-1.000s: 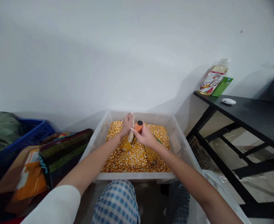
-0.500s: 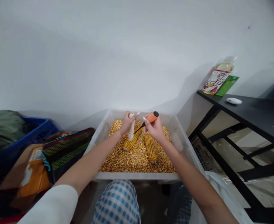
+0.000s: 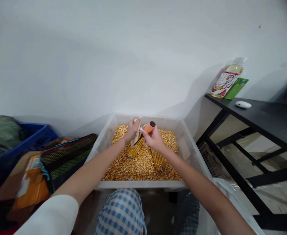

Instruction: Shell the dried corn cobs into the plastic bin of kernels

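Note:
A translucent plastic tub holds a bed of loose yellow corn kernels. My left hand is closed round the bare pale upper end of a partly stripped corn cob, whose lower part still carries kernels. My right hand grips an orange-handled tool; its dark metal tip points at the cob. A second, whole cob lies on the kernels under my right wrist.
Left of the tub lie a dark mesh bag, an orange box and a blue crate. A black table at the right carries a bottle, a green packet and a small white object. White wall behind.
My right hand lifted the tool and tilted its handle to the right, then came back down toward the cob. The left hand kept its hold on the cob.

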`<act>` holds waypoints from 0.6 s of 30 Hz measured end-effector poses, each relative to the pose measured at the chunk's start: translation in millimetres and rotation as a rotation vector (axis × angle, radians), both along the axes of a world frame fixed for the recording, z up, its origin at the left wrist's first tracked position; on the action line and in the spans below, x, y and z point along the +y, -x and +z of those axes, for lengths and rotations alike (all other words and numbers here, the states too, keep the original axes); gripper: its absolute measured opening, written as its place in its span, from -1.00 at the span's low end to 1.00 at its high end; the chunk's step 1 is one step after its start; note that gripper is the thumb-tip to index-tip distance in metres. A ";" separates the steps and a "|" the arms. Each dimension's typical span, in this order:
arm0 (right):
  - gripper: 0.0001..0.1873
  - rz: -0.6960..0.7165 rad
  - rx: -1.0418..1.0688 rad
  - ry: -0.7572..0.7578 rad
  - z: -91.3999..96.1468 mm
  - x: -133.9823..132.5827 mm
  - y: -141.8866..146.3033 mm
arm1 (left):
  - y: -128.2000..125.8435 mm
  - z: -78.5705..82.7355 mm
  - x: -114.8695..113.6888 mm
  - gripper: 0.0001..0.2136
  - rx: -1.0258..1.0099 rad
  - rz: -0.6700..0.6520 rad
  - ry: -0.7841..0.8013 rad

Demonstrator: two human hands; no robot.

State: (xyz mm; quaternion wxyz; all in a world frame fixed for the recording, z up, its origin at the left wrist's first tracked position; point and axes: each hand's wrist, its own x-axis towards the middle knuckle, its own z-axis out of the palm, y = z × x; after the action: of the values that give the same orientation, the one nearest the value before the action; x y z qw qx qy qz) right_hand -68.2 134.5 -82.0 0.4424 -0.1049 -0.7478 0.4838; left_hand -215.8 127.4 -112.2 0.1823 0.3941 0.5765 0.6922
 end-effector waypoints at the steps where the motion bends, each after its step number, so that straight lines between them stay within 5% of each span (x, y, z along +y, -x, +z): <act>1: -0.71 -0.006 0.010 0.001 -0.4 0.8 0.6 | 0.0 -0.3 -0.4 -0.66 0.011 0.006 -0.011; 18: -0.68 -0.052 -0.067 -0.034 -10.8 3.1 4.9 | -3.8 -0.7 -0.2 -0.67 -0.009 -0.014 -0.039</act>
State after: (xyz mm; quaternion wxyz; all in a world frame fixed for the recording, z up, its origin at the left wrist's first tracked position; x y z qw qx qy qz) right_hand -73.0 137.7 -92.9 0.4313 -0.1331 -0.7672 0.4556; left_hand -211.9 127.1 -112.9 0.1819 0.3986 0.5593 0.7037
